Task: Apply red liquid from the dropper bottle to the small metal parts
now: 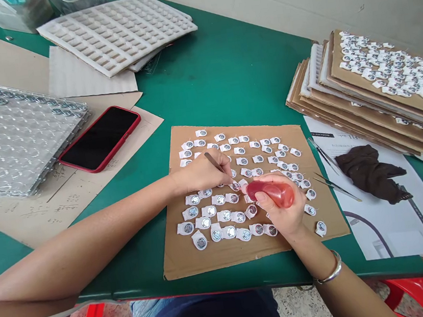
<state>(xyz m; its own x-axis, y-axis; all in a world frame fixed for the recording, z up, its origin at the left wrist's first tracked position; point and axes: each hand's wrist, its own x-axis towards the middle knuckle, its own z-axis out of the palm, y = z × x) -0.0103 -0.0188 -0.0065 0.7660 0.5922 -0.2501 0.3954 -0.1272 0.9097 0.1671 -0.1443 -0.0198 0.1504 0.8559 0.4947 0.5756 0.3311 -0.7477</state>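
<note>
My left hand [203,172] is closed around slim dark tweezers [214,162], their tips low over the middle of a cardboard sheet [216,259]. My right hand [288,216] grips a soft red squeeze bottle [277,192], lying on its side with its pale nozzle pointing left toward the tweezers. Between the two hands is a small round metallic part on a white tab [235,186]; whether the tools touch it I cannot tell. Several more such parts [203,223] lie in loose rows across the cardboard. Some are hidden beneath my hands.
Left stand a red-cased phone [101,138] and a clear plastic tray [12,136]. Behind is a white foam tray [119,31]. On the right are stacked cardboard sheets [368,113], a dark cloth [367,167], spare tweezers [338,187] and a printed paper [393,228].
</note>
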